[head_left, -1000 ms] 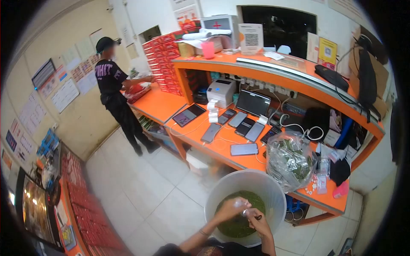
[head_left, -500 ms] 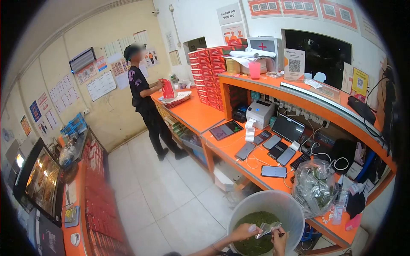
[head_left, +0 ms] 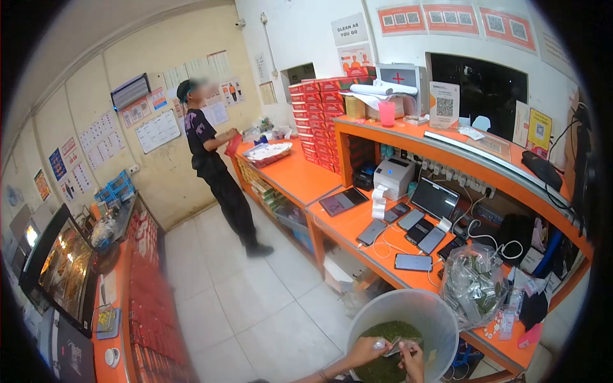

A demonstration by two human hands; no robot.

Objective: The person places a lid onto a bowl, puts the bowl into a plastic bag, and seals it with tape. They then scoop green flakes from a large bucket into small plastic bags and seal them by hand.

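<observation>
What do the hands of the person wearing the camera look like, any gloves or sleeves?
Both hands are bare: no gloves show on the left hand or the right hand. The forearms in view are uncovered, with no sleeves visible. A thin dark band circles the left wrist. No rings can be made out.

- Left hand [head_left: 365, 351], right hand [head_left: 412, 360]: forearms cut off by bottom edge, below bucket [head_left: 383, 306].
- Packet [head_left: 396, 346] between hands, over bucket: too small to identify.
- Wall papers [head_left: 156, 131], far from bucket: text illegible.
</observation>
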